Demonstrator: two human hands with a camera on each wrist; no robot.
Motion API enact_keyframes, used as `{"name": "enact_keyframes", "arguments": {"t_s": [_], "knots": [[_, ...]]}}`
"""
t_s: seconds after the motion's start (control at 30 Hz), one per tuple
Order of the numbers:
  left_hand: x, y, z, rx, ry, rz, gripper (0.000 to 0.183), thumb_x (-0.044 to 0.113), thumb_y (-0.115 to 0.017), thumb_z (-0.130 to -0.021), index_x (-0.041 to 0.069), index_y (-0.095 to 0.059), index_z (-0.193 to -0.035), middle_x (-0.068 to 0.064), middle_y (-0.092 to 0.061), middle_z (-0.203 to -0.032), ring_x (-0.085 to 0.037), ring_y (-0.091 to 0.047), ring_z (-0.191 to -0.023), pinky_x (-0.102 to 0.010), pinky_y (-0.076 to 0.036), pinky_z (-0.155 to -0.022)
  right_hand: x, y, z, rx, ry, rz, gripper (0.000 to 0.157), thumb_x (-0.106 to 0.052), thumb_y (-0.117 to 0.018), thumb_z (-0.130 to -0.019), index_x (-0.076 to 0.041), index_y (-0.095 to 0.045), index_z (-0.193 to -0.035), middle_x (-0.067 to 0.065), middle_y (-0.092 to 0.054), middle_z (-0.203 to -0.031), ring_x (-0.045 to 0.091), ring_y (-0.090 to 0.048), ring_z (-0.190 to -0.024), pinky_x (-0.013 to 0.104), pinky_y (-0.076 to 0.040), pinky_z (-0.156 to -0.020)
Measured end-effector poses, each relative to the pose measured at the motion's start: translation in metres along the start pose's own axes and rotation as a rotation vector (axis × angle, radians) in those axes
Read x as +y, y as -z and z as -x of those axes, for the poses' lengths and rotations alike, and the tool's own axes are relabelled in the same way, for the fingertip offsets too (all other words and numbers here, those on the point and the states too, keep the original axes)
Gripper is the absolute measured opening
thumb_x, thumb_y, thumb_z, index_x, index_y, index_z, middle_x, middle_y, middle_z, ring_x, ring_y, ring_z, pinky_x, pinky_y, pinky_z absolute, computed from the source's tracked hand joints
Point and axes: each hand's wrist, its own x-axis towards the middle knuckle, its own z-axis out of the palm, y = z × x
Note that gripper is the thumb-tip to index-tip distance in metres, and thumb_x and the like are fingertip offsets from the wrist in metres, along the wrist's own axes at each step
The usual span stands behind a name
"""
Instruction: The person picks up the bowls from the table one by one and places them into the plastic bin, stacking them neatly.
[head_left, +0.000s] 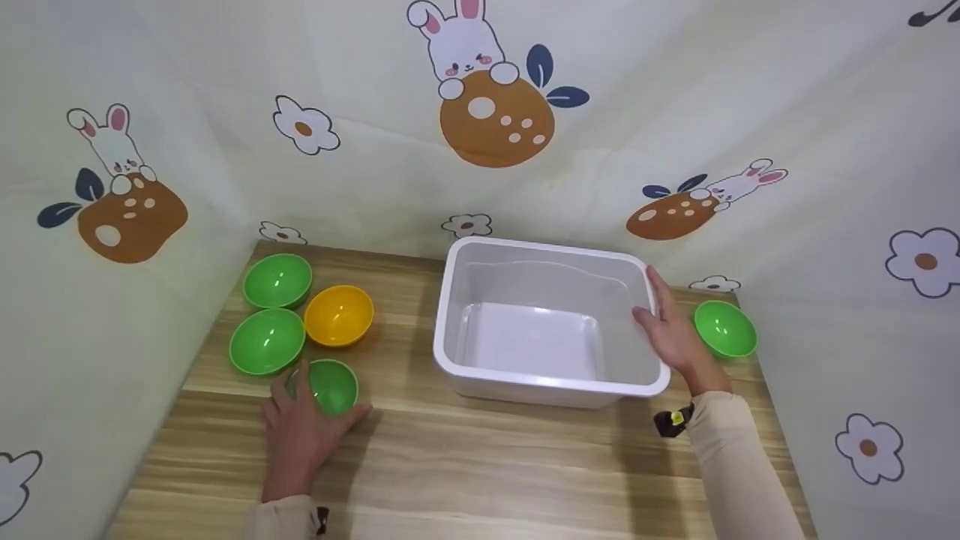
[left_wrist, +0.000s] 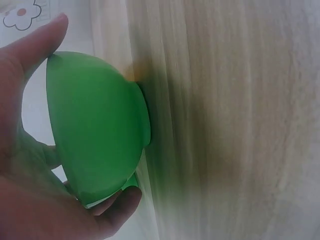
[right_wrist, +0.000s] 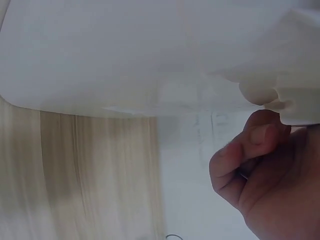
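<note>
My left hand (head_left: 304, 424) spans a green bowl (head_left: 335, 387) at the front left of the table, thumb on one side and fingers on the other. In the left wrist view the bowl (left_wrist: 97, 130) shows its outer wall and foot, with the foot close to the wood. My right hand (head_left: 675, 337) grips the right rim of a white rectangular basin (head_left: 551, 382), thumb over the inside. The right wrist view has the basin's outer wall (right_wrist: 125, 60) above curled fingers (right_wrist: 227, 160). Inside, the basin holds nothing.
Beyond the left hand sit two more green bowls (head_left: 277, 280) and a yellow bowl (head_left: 339, 316), close together. Another green bowl (head_left: 725, 329) stands at the right edge of the wooden table (head_left: 480, 472). Printed cloth (head_left: 360, 187) hangs around the back and sides.
</note>
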Motion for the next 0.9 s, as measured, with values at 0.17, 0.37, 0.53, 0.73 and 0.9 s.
{"name": "enact_keyframes", "arguments": {"t_s": [0.17, 0.37, 0.53, 0.73, 0.9], "knots": [[0.0004, -0.0009, -0.0015, 0.009, -0.002, 0.01, 0.132, 0.063, -0.085, -0.068, 0.008, -0.013, -0.163, -0.031, -0.013, -0.16, -0.057, -0.028, -0.133, -0.073, -0.038, -0.101, -0.0013, 0.0007, -0.0003, -0.002, 0.009, 0.015, 0.076, -0.032, -0.044, -0.106, -0.036, 0.005, -0.164, 0.038, -0.036, -0.155, 0.051, -0.063, -0.117, 0.057, -0.055, -0.094], [0.001, -0.002, -0.0019, 0.029, -0.004, 0.026, 0.129, 0.058, -0.087, -0.069, 0.008, -0.014, -0.163, -0.031, -0.015, -0.159, -0.058, -0.029, -0.131, -0.073, -0.04, -0.099, -0.0005, 0.0, -0.0012, 0.005, 0.022, 0.03, 0.075, -0.028, -0.042, -0.106, -0.032, 0.005, -0.165, 0.037, -0.036, -0.155, 0.052, -0.06, -0.121, 0.061, -0.053, -0.097], [0.0015, -0.0021, -0.0012, 0.066, -0.012, 0.029, 0.123, 0.054, -0.087, -0.07, 0.007, -0.02, -0.162, -0.029, -0.02, -0.157, -0.058, -0.032, -0.128, -0.071, -0.042, -0.096, -0.0011, -0.0012, -0.0019, 0.015, 0.03, 0.012, 0.074, -0.024, -0.042, -0.106, -0.031, 0.002, -0.165, 0.036, -0.038, -0.154, 0.05, -0.06, -0.121, 0.059, -0.053, -0.097], [0.0038, -0.0008, -0.0003, 0.078, -0.007, 0.025, 0.12, 0.054, -0.086, -0.071, 0.005, -0.023, -0.161, -0.028, -0.021, -0.157, -0.058, -0.034, -0.127, -0.071, -0.043, -0.095, -0.0007, -0.0021, -0.0029, 0.016, 0.037, 0.005, 0.074, -0.021, -0.041, -0.105, -0.029, 0.002, -0.165, 0.034, -0.037, -0.156, 0.049, -0.057, -0.125, 0.06, -0.05, -0.101], [0.0084, 0.0028, 0.0002, 0.091, -0.008, 0.023, 0.12, 0.055, -0.086, -0.071, 0.006, -0.024, -0.161, -0.027, -0.021, -0.158, -0.057, -0.033, -0.128, -0.072, -0.042, -0.096, -0.0017, 0.0002, -0.0017, 0.016, 0.04, 0.031, 0.074, -0.021, -0.041, -0.105, -0.027, 0.003, -0.165, 0.037, -0.04, -0.153, 0.051, -0.06, -0.12, 0.06, -0.053, -0.097]]}}
